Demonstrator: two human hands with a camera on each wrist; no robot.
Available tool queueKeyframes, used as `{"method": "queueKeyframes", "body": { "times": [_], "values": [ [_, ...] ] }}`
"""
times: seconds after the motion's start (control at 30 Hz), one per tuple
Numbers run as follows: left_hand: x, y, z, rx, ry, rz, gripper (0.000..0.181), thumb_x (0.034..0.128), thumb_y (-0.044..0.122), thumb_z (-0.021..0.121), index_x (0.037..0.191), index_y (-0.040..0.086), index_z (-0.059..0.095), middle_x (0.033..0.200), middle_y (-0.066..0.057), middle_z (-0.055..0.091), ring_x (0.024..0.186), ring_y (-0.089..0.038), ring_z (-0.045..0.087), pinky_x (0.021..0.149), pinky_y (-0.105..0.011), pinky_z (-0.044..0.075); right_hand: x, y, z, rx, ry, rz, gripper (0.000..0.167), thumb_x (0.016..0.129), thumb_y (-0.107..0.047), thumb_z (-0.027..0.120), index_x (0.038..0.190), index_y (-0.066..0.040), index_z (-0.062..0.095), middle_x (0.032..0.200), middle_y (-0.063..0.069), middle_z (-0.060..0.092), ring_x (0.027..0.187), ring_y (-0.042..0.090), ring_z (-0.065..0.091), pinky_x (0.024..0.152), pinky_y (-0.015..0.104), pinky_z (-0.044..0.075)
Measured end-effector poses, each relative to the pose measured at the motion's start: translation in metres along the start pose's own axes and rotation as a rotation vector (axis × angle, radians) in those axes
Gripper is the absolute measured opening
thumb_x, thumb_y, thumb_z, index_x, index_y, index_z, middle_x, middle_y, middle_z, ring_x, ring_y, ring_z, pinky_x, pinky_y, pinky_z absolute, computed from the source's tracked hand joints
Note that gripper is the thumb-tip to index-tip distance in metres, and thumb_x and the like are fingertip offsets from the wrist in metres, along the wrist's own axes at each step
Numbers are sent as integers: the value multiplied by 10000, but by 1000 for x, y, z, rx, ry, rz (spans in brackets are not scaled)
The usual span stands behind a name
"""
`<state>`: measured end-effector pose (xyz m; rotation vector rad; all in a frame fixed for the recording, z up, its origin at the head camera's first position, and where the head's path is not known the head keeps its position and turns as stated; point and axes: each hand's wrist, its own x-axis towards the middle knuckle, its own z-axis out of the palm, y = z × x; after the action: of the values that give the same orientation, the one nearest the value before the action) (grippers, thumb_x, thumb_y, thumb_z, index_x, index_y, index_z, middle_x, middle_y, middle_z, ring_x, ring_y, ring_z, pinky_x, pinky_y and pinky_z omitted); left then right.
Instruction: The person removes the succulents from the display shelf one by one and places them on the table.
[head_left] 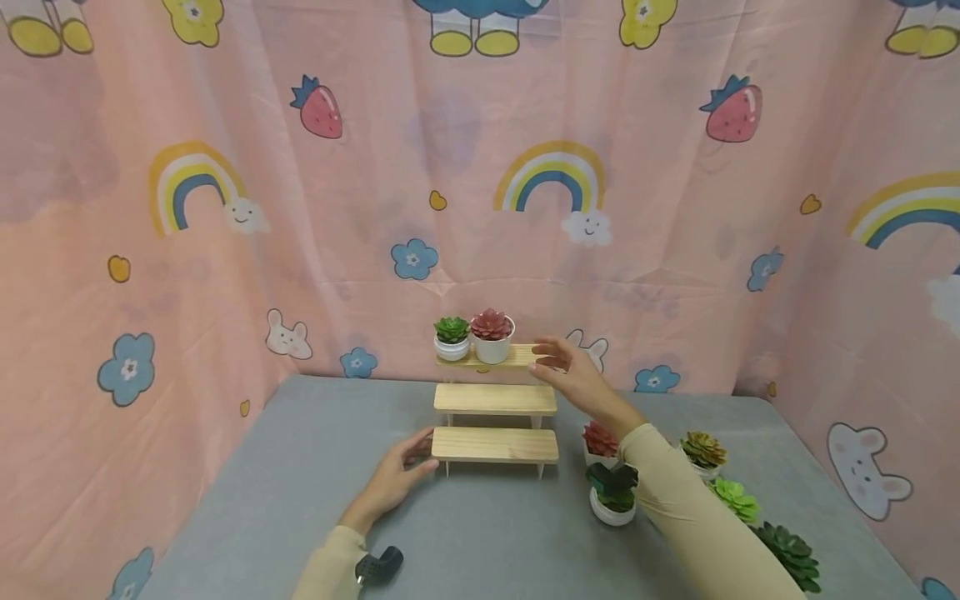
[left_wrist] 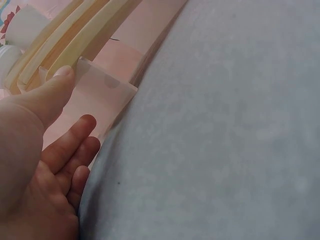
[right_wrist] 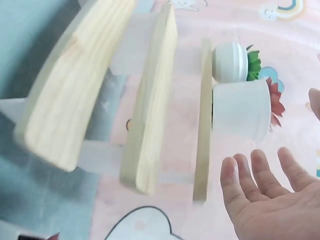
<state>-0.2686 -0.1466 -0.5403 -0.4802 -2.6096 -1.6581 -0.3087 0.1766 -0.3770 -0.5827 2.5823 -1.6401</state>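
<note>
A three-step stand of pale, straight-grained wood (head_left: 495,400), on translucent panel supports (left_wrist: 102,92), stands at the centre of the grey tabletop (head_left: 300,492). Its steps rise toward the far side, an arrangement that probably keeps each row visible above the one nearer. The far, highest step bears a green leafy succulent in a squat, ribbed white pot (head_left: 452,337) at left and, just right of it, a dusty-red, rosette-shaped succulent in a smooth, tapered white pot (head_left: 492,337); both are upright.

The left hand (head_left: 393,479) lies at the left end of the nearest step, thumb against the board and remaining fingers loosely bent beside the support, presumably to steady the stand. The right hand (head_left: 573,375) hovers at the right end of the highest step, fingers apart and gently curved, holding nothing.

At right, near the right sleeve (head_left: 697,517), are a second red succulent (head_left: 600,438) and a yellow-orange succulent (head_left: 703,450), presumably placed within easy reach.
</note>
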Motion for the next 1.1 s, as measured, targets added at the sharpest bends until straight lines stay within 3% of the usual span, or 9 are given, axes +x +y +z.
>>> {"method": "queueKeyframes", "body": {
  "times": [0.27, 0.73, 1.1],
  "values": [
    [-1, 2, -1, -3, -4, 4, 614, 966, 258, 688, 1513, 90, 466, 1357, -135, 660, 1250, -333, 610, 1018, -475, 420, 34, -7, 19, 64, 23, 60, 710, 982, -238, 656, 1580, -107, 295, 1561, 228, 390, 1417, 428, 417, 1137, 580, 381],
    [-4, 1, 6, -17, -9, -6, 619, 967, 252, 688, 1513, 74, 459, 1374, -144, 645, 1255, -341, 604, 1017, -475, 421, 61, -12, 37, 71, 45, 67, 911, 935, -200, 718, 1627, -101, 134, 1627, 195, 328, 1411, 400, 392, 1165, 563, 339],
    [-1, 4, -1, -14, -11, -23, 616, 971, 238, 682, 1523, 93, 449, 1386, -143, 640, 1278, -337, 591, 1039, -481, 407, 74, -17, 41, -2, 43, 52, 831, 952, -203, 703, 1600, -42, 208, 1505, 220, 457, 1292, 373, 539, 1026, 430, 493]
  ]
}}
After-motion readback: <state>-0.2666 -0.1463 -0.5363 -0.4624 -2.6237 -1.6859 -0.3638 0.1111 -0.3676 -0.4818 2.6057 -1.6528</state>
